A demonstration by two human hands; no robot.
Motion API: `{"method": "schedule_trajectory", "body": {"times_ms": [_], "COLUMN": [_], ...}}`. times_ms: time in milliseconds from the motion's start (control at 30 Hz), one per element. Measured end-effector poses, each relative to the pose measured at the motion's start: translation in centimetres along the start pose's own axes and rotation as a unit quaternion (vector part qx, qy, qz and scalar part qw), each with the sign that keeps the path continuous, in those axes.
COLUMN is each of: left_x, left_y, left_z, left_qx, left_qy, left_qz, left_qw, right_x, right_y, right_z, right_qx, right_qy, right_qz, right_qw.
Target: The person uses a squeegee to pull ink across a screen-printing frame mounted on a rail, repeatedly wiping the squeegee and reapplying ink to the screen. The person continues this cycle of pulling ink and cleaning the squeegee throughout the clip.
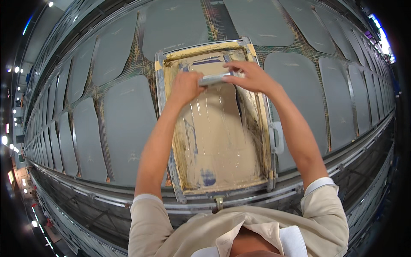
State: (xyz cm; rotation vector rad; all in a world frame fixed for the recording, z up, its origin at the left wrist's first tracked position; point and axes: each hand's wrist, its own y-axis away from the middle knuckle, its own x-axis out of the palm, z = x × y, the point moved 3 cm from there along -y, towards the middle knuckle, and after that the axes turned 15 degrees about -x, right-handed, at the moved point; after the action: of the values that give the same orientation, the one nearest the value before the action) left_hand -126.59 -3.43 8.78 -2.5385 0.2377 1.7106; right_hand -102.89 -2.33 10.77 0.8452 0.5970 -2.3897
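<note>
My left hand (186,87) is closed round the left end of a squeegee (213,80), which has a pale metal holder. At its right end is my right hand (250,77), thumb against the holder and fingers loosely bent above it. The squeegee lies crosswise over the far part of a screen-printing frame (271,141). Glossy tan ink (218,141) coats the screen, with streaks running from the squeegee toward me. A dark blue patch (208,177) shows through near the close edge. The squeegee's blade is hidden from this angle.
Grey rounded fabric panels (130,124) lie in rows on the long printing table, to both sides and beyond the frame. A metal rail (299,182) runs along its near edge. A pale handle-like bracket (278,137) sits at the frame's right side.
</note>
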Motion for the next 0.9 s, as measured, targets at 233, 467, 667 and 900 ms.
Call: {"method": "schedule_trajectory", "body": {"times_ms": [233, 467, 667, 900], "left_x": [1.6, 2.6, 3.8, 5.7], "left_y": [-12.6, -10.5, 1.8, 24.1], "left_z": [4.1, 4.3, 0.9, -3.4], "left_qx": [0.003, -0.007, 0.026, 0.04], "left_qy": [-0.026, 0.005, 0.041, 0.097], "left_qz": [0.016, 0.022, -0.001, -0.031], "left_qw": [1.0, 1.0, 0.999, 0.994], "right_x": [2.3, 4.3, 6.7, 13.2], "right_y": [-12.5, -10.6, -0.1, 17.1], "right_z": [-9.7, -8.8, -1.3, 11.0], "right_qx": [-0.066, -0.01, -0.022, -0.031], "right_qy": [0.148, 0.166, 0.209, 0.159], "right_qz": [0.131, 0.128, 0.128, 0.142], "right_qw": [0.978, 0.978, 0.969, 0.976]}}
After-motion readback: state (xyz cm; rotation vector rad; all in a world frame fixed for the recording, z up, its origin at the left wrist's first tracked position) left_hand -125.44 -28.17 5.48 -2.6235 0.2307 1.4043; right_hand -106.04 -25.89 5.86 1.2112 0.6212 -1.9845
